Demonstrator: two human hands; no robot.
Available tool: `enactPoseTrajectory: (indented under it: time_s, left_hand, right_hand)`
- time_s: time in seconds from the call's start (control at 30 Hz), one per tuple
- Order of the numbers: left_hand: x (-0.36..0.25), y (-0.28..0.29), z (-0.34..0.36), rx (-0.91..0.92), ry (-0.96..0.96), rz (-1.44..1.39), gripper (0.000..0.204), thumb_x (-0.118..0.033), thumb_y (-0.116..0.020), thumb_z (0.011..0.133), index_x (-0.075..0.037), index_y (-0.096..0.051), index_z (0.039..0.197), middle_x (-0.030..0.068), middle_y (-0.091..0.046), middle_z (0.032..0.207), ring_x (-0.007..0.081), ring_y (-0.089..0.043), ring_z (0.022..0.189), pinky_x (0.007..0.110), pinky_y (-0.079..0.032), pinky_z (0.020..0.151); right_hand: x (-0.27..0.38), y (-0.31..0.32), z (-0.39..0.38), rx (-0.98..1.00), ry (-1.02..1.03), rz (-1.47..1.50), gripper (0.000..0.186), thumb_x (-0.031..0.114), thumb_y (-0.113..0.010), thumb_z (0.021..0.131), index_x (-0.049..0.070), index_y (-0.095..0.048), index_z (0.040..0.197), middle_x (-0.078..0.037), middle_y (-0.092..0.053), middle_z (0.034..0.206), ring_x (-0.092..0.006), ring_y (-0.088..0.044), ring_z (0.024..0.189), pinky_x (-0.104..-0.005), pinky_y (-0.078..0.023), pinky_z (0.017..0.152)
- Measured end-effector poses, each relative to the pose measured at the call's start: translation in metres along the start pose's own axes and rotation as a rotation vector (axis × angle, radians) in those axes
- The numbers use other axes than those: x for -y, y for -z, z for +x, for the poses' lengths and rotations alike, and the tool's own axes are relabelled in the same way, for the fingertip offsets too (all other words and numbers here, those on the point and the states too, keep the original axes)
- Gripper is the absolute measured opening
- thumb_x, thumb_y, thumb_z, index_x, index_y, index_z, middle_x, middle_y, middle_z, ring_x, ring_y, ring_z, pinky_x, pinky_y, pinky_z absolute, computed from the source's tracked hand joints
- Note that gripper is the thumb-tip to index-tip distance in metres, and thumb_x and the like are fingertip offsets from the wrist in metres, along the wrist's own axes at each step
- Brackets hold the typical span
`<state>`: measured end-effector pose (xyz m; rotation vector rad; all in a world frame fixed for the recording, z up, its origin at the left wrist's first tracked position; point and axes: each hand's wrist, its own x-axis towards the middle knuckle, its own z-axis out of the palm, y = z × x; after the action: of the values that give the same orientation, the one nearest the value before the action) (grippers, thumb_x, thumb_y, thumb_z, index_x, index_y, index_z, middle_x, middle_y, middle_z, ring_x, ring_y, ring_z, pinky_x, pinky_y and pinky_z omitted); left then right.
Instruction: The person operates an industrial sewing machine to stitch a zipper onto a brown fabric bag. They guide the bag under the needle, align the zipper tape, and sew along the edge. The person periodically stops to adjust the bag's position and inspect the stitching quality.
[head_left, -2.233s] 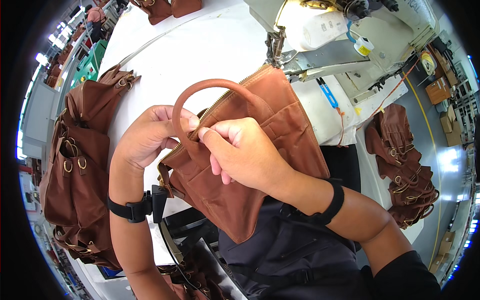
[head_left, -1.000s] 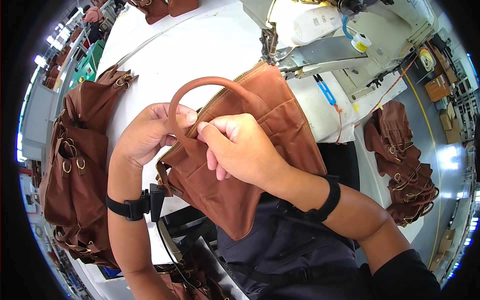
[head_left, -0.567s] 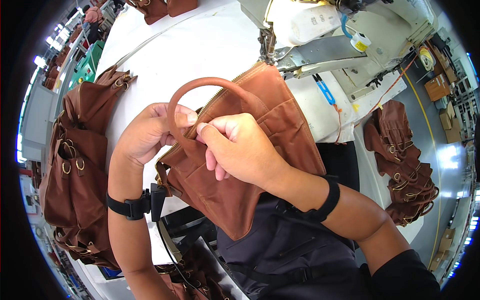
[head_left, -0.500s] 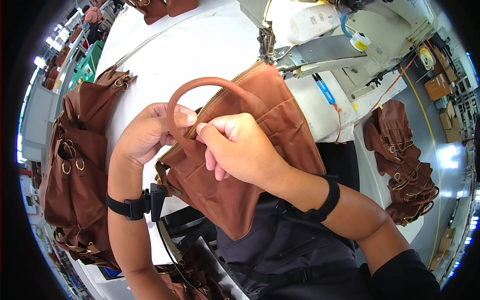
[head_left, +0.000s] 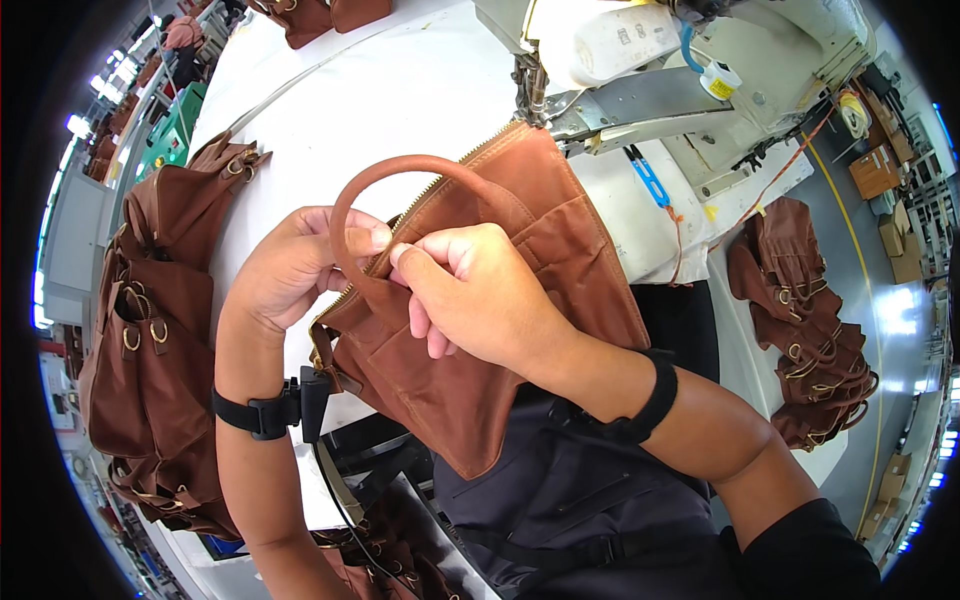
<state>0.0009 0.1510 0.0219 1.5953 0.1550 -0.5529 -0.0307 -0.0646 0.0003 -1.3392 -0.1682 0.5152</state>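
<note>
A brown leather bag (head_left: 420, 400) lies across my lap and the table edge, its brass zipper edge running up toward the sewing machine (head_left: 640, 105). The bag's round handle (head_left: 410, 165) arches above the zipper. My left hand (head_left: 295, 260) reaches through the handle, thumb and fingers pinched at the zipper edge. Closed against the same spot is my right hand (head_left: 475, 290), with thumb and forefinger together just right of the left thumb. Whatever lies between the fingertips is hidden; it may be only the bag's edge. The bag's upper corner touches the machine's needle area.
Brown leather bags with brass rings (head_left: 150, 370) are piled along the left. More brown bags (head_left: 800, 330) hang at the right. Blue thread snips (head_left: 650, 180) lie beside the machine on the white table (head_left: 400, 95). Another person (head_left: 183, 40) is far off at the upper left.
Both hands keep their pinch at the zipper edge, with only a very slight shift to the left. The bag stays in place.
</note>
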Motion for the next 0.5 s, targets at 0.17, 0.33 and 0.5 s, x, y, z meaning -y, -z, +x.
enactPoseTrajectory:
  time_s: [0.17, 0.33, 0.5]
  left_hand:
    - [0.010, 0.006, 0.004, 0.057, -0.015, -0.069, 0.027, -0.023, -0.082, 0.089, -0.001, -0.077, 0.104, 0.0018, -0.073, 0.087, 0.0072, -0.066, 0.073, 0.021, -0.052, 0.063]
    - [-0.001, 0.002, 0.002, 0.049, 0.008, -0.019, 0.028, -0.023, -0.081, 0.090, 0.000, -0.076, 0.106, 0.0012, -0.072, 0.087, 0.0065, -0.066, 0.076, 0.021, -0.052, 0.065]
    - [0.001, 0.007, 0.006, 0.077, 0.019, 0.001, 0.030, -0.025, -0.081, 0.090, 0.000, -0.075, 0.107, 0.0012, -0.072, 0.087, 0.0059, -0.065, 0.075, 0.020, -0.053, 0.066]
  right_hand:
    - [0.001, 0.000, 0.003, 0.002, -0.006, -0.011, 0.040, 0.017, -0.050, 0.103, -0.001, -0.062, 0.070, -0.007, -0.063, 0.059, -0.0121, -0.061, 0.045, -0.0261, -0.047, 0.043]
    - [-0.004, 0.003, 0.001, 0.012, 0.027, 0.002, 0.039, 0.017, -0.049, 0.105, 0.000, -0.061, 0.071, -0.007, -0.063, 0.060, -0.0126, -0.061, 0.046, -0.0259, -0.046, 0.043]
    - [-0.004, 0.003, 0.001, 0.001, 0.000, 0.038, 0.038, 0.018, -0.049, 0.105, 0.001, -0.060, 0.073, -0.007, -0.064, 0.062, -0.0131, -0.062, 0.047, -0.0261, -0.046, 0.043]
